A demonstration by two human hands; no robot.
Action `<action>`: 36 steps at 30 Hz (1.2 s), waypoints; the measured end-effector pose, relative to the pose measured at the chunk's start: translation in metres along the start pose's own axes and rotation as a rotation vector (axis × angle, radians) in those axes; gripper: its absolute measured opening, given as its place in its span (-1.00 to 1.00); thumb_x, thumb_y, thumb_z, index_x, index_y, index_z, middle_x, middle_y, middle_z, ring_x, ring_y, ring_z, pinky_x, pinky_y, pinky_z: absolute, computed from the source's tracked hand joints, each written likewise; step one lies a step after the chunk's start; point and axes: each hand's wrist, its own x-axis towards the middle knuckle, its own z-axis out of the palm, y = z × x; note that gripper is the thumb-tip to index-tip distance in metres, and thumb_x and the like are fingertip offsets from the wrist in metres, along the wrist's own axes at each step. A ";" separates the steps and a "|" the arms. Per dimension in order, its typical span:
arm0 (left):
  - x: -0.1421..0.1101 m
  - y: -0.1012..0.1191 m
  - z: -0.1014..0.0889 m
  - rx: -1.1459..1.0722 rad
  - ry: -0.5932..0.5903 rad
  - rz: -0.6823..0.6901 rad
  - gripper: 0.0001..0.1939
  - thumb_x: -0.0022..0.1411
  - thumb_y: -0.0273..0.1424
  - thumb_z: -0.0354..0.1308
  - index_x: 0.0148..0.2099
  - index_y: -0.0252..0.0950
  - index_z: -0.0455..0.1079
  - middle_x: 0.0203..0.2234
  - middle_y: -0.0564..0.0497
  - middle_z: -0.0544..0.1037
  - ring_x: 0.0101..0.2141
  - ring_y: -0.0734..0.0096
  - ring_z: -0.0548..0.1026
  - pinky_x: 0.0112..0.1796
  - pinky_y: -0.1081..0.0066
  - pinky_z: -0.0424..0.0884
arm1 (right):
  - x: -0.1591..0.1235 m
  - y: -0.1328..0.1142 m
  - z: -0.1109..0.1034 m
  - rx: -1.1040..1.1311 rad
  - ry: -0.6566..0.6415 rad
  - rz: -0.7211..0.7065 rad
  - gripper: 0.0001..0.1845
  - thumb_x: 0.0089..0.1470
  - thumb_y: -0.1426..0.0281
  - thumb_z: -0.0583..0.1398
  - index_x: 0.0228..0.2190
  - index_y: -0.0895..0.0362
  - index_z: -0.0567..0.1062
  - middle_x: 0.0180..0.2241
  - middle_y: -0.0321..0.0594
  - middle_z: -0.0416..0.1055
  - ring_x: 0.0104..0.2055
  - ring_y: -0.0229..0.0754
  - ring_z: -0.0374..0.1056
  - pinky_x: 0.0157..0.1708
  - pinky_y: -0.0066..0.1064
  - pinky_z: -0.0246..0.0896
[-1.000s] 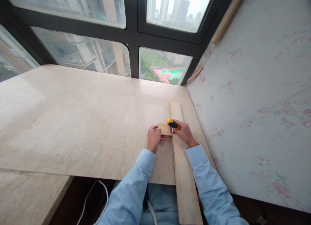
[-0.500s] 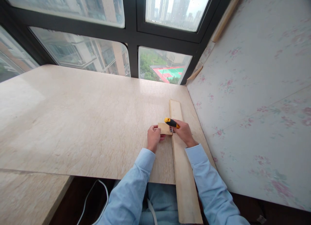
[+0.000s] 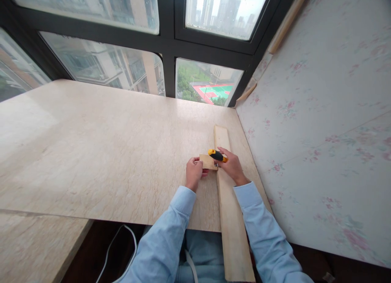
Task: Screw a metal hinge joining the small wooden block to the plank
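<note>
My left hand (image 3: 194, 173) pinches the left end of a small wooden piece (image 3: 207, 162), fingers closed on it. That piece meets the left edge of a long wooden board (image 3: 232, 217), which lies lengthwise and juts past the sill's front edge. At the joint sits a small metal hinge (image 3: 216, 164), partly covered by my right hand. My right hand (image 3: 231, 167) is closed round a screwdriver with a yellow and black handle (image 3: 217, 155), the handle end pointing up and left. The screwdriver's tip is too small to make out clearly.
The beige stone sill (image 3: 106, 152) stretches left. A dark window frame (image 3: 169, 46) closes off the back, and a flowered wall (image 3: 320, 132) rises close on the right. Below the front edge hangs a white cable (image 3: 134, 238) by my legs.
The index finger of my right hand has lifted and stretched out beyond the screwdriver handle. My left hand keeps its hold on the small wooden piece. The view has shifted slightly.
</note>
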 end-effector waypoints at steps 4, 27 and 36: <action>-0.001 0.001 0.000 0.011 -0.001 -0.002 -0.74 0.26 -0.54 0.01 -0.01 -0.44 0.36 -0.30 -0.19 0.59 -0.56 0.39 0.55 -0.57 0.47 0.44 | 0.000 -0.006 0.001 -0.049 0.006 0.000 -0.53 0.00 0.32 0.30 -0.01 0.13 0.55 -0.08 -0.11 0.58 -0.08 0.04 0.51 -0.06 -0.16 0.38; 0.000 -0.002 -0.002 0.001 -0.021 0.016 -0.74 0.25 -0.52 0.01 -0.01 -0.42 0.35 -0.26 -0.19 0.59 -0.56 0.40 0.55 -0.56 0.46 0.46 | 0.002 0.000 -0.002 0.063 0.013 0.026 -0.41 -0.05 0.22 0.35 0.03 0.17 0.55 0.00 -0.07 0.54 0.02 0.10 0.48 0.09 -0.08 0.35; -0.001 -0.001 -0.001 -0.005 -0.012 0.013 -0.73 0.24 -0.52 0.02 -0.01 -0.42 0.36 -0.28 -0.18 0.59 -0.55 0.38 0.55 -0.56 0.45 0.46 | 0.000 -0.004 -0.006 0.142 -0.040 0.004 -0.53 0.02 0.28 0.30 -0.01 0.09 0.57 -0.08 -0.20 0.59 -0.03 0.04 0.51 0.03 -0.10 0.40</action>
